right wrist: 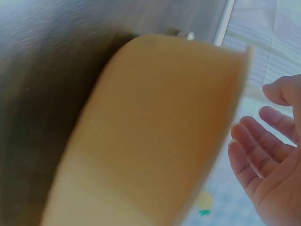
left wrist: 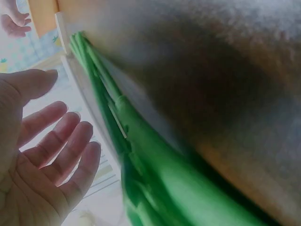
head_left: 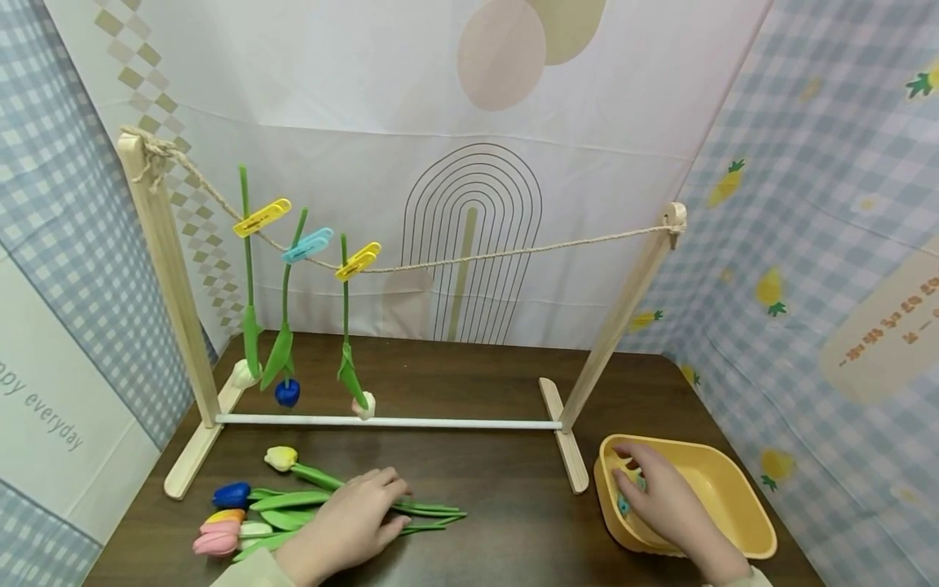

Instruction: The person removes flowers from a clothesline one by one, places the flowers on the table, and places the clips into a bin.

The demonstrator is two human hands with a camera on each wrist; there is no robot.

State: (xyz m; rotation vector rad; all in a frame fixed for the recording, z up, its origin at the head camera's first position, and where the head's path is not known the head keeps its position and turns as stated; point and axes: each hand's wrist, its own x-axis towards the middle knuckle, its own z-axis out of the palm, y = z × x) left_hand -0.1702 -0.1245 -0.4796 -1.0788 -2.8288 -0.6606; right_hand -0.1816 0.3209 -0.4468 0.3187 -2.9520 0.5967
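My left hand is over the stems of several artificial tulips lying on the table, among them a yellow one, a blue one and a pink one. In the left wrist view its fingers are loosely bent beside the green stems, with nothing between them. My right hand reaches over the left side of a yellow basin, where teal clothespins show beneath the fingers. In the right wrist view, the relaxed right fingers hold nothing beside the basin's rim.
A wooden stand carries a rope between two posts. Three tulips hang head-down from it, held by yellow and blue clothespins. A white rod joins the stand's feet. Printed cloth surrounds the dark table.
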